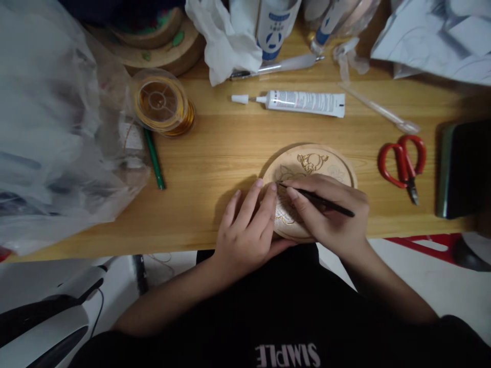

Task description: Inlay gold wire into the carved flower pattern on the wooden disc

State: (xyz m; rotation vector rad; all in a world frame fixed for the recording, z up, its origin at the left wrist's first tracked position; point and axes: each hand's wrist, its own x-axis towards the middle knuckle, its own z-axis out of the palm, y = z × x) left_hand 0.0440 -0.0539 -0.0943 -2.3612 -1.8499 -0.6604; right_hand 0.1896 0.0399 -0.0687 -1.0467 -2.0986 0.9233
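Note:
A round wooden plate point(347, 166) lies at the table's front edge, with pencil lines and gold wire outlines on its face. My right hand point(330, 209) rests over its right part, closed on a thin black tool point(326, 201) whose tip points at the plate's left part. My left hand point(249, 225) lies at the plate's left edge, fingers spread, two fingertips near the tool's tip and the thumb along the plate's lower edge. What lies right under the fingertips is too small to make out.
Beyond the plate lie a white glue tube point(305, 102) and a clear pipette point(383, 112). Red-handled scissors point(402, 163) and a dark phone point(464, 171) are at the right. A gold wire spool point(163, 102), green pen point(154, 158) and plastic bag point(57, 133) stand left.

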